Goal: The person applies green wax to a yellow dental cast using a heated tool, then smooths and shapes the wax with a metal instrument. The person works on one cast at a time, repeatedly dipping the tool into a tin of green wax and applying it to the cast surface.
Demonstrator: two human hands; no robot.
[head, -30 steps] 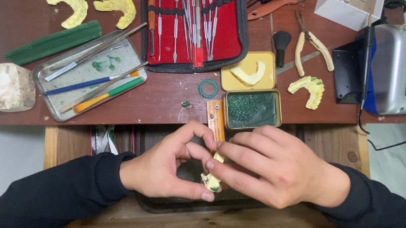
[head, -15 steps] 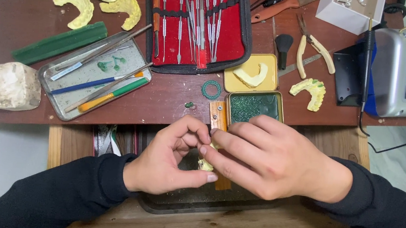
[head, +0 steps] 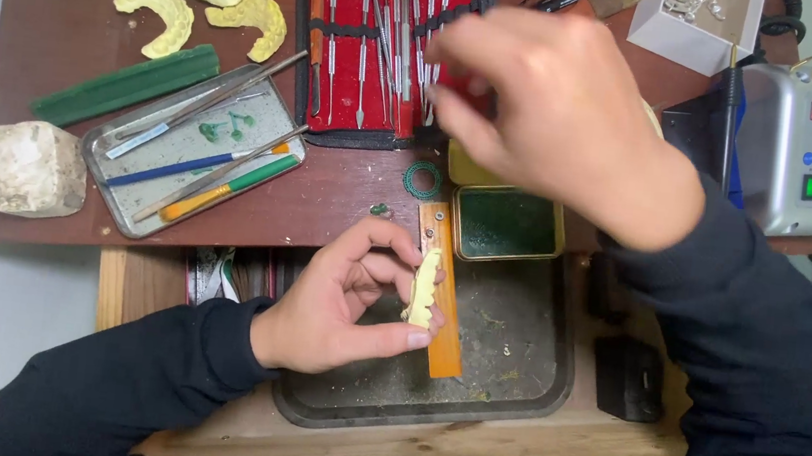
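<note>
The left hand (head: 343,302) grips a pale yellow dental cast (head: 423,288) between thumb and fingertips, above the dark tray (head: 549,399) at the near edge of the tabletop. The right hand (head: 578,125), blurred, reaches over the red instrument case (head: 348,11); its grip I cannot tell.

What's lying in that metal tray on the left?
The tray holds a blue-handled tool, an orange-and-green one, two metal probes and green wax bits. Nothing covers it.

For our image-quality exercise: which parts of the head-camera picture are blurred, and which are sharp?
Head view: the right hand is smeared by motion blur over the red instrument case; the left hand and the yellow dental cast it pinches are sharp; lighting is even and soft.
</note>
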